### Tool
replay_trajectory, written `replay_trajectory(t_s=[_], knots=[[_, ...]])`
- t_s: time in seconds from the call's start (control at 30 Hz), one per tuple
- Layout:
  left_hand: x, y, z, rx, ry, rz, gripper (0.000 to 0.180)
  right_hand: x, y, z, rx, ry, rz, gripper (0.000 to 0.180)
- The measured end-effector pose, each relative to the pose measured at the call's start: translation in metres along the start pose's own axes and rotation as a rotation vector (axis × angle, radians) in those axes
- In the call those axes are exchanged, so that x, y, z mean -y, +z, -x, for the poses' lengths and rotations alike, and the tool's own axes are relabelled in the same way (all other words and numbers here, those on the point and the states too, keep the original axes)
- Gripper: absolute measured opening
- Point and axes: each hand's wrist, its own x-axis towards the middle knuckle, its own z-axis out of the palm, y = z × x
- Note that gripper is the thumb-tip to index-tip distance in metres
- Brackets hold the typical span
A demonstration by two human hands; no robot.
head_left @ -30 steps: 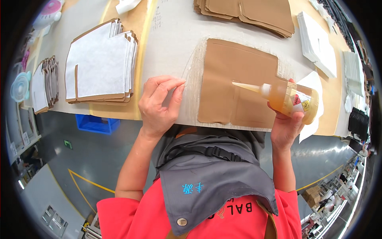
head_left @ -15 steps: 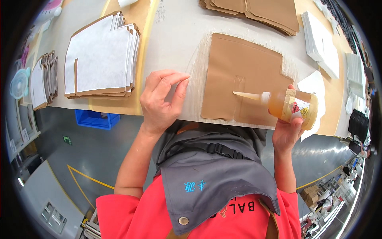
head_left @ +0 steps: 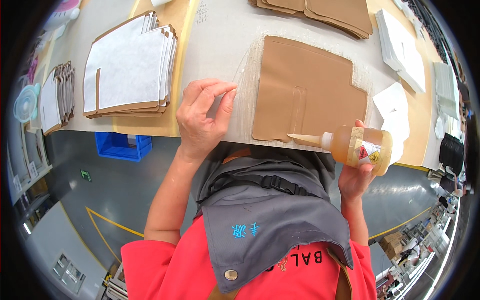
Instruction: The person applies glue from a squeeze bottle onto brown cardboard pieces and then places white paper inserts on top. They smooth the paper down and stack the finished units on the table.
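Note:
My right hand grips an amber squeeze bottle of glue, tilted on its side. Its long pale nozzle points left, its tip at the near edge of a brown leather-like panel. A narrow glossy outline of wet glue runs up the panel from near the tip. Left of the panel, my left hand hovers with thumb and fingertips pinched together; whether something thin is between them I cannot make out.
White-faced brown panels are stacked at left, a smaller stack beyond. More brown panels lie at the back. White sheets lie at right. A blue crate stands below the table edge. Dried glue surrounds the panel.
The bottle has come nearer to me, its nozzle tip travelling from mid-panel to the near edge. The glossy glue outline now reaches further down. My left hand keeps its pinch almost in place.

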Motion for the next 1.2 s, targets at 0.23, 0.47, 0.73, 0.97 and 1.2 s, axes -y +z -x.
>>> replay_trajectory(t_s=[0.23,0.47,0.73,0.97,1.2], knots=[[-0.001,0.0,0.0,-0.01,0.006,-0.003,0.012,-0.005,0.02,0.003,-0.013,0.008,-0.025,0.098],[-0.001,0.0,-0.001,-0.004,0.027,-0.015,0.012,-0.016,0.038,0.004,0.021,0.006,-0.076,0.096],[0.0,-0.001,-0.003,-0.022,-0.002,0.011,0.013,0.01,0.048,-0.029,-0.015,0.204,-0.455,0.07],[0.001,-0.001,-0.002,-0.002,-0.003,0.035,0.017,0.008,0.06,-0.106,0.012,-0.041,-0.291,0.058],[0.002,0.0,-0.002,-0.003,-0.041,0.082,0.019,0.002,0.079,-0.133,0.059,-0.089,-0.164,0.054]])
